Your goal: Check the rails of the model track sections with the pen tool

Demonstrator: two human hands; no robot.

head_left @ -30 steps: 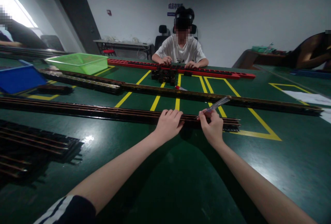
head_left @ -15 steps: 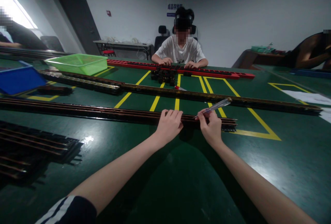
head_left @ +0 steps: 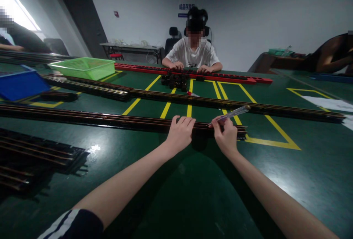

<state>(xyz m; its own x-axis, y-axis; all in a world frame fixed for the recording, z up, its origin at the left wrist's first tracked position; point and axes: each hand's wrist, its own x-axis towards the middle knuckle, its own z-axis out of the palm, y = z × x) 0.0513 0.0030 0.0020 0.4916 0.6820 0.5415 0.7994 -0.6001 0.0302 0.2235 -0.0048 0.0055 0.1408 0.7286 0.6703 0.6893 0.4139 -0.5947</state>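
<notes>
A long dark strip (head_left: 132,121) with thin copper-coloured lines lies across the green table in front of me. My left hand (head_left: 181,132) is closed over it, fingers curled across its far side. Just to the right, my right hand (head_left: 225,134) pinches a slim screwdriver (head_left: 234,113) with a clear handle. Its handle points up and to the right, while the thin shaft slants down to the strip between my hands. Whether the tip touches the strip I cannot tell. The strip's right end (head_left: 242,132) sticks out past my right hand.
Beyond runs a second long dark strip (head_left: 261,107). More strips (head_left: 35,150) are stacked at near left, with a blue bin (head_left: 22,84) and green basket (head_left: 96,70) behind. Across the table, a person (head_left: 193,53) has both hands at a red rail (head_left: 242,79).
The strip under my hands has slid a little to the left, so its right end protrudes less. My hands have hardly moved, and the screwdriver handle has shifted slightly right.
</notes>
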